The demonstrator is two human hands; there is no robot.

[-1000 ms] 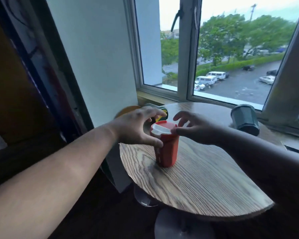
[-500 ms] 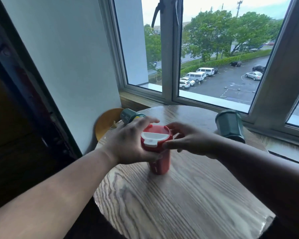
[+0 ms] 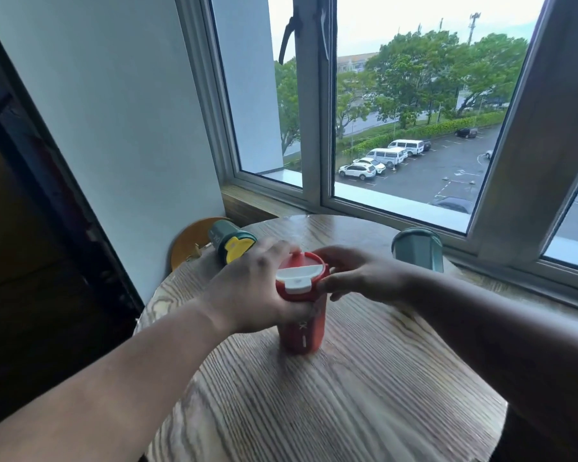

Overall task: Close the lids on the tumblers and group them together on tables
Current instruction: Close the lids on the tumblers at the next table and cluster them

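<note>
A red tumbler [image 3: 301, 335] stands upright in the middle of the round wooden table [image 3: 364, 395]. Its red lid with a white flap [image 3: 299, 273] sits on top. My left hand [image 3: 257, 291] wraps around the tumbler's upper part from the left, thumb across the front. My right hand [image 3: 357, 275] pinches the lid's right rim with curled fingers. A green tumbler with a yellow lid [image 3: 231, 243] lies on its side at the table's far left. A dark green tumbler [image 3: 417, 250] stands at the far right near the window.
A yellow-orange round seat or disc [image 3: 191, 238] leans behind the lying tumbler, by the white wall [image 3: 114, 111]. A wooden sill and window frame [image 3: 514, 271] run along the table's far side. The table's left edge drops off to a dark floor.
The view moved closer and tilted over the table. Both hands tightened on the red tumbler and its lid; my left thumb now lies lower across the cup's front.
</note>
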